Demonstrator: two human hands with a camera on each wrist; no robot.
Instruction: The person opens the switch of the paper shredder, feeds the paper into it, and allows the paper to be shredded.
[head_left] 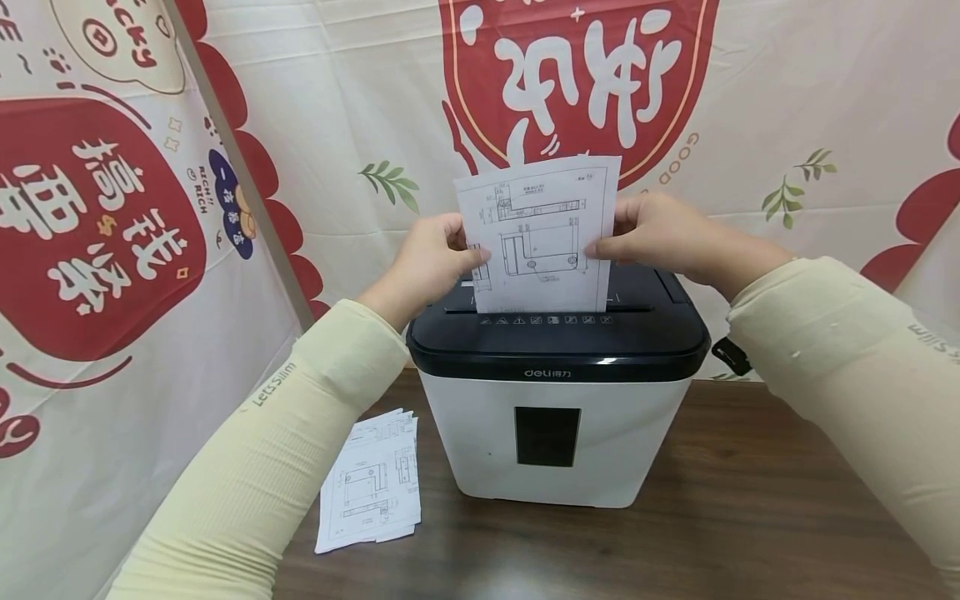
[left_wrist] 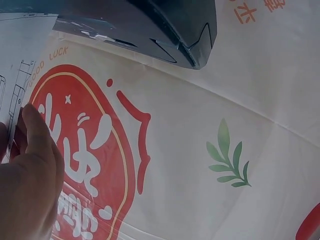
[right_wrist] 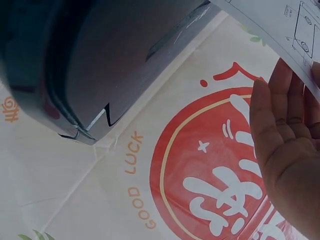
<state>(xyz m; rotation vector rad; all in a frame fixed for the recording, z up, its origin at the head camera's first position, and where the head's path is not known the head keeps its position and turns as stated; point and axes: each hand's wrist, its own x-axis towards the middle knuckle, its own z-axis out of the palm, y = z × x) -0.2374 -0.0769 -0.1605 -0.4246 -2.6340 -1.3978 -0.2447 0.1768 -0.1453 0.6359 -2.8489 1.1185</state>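
Observation:
A sheet of paper (head_left: 543, 242) printed with technical drawings stands upright, its lower edge at the feed slot of a paper shredder (head_left: 480, 433) with a black top and white bin. My left hand (head_left: 431, 262) pinches the sheet's left edge, thumb on the front. On the opposite edge my right hand (head_left: 667, 237) pinches it the same way, fingers behind. In the left wrist view the left hand (left_wrist: 32, 170) holds the paper at the far left. The right wrist view shows the right hand (right_wrist: 290, 135) with its fingers behind the sheet (right_wrist: 280, 30).
A small stack of similar printed sheets (head_left: 375, 483) lies on the brown wooden table (head_left: 720, 517), left of the shredder. Behind hangs a pale cloth (head_left: 322, 108) with red prints. A black object (head_left: 731, 356) sits by the shredder's right side.

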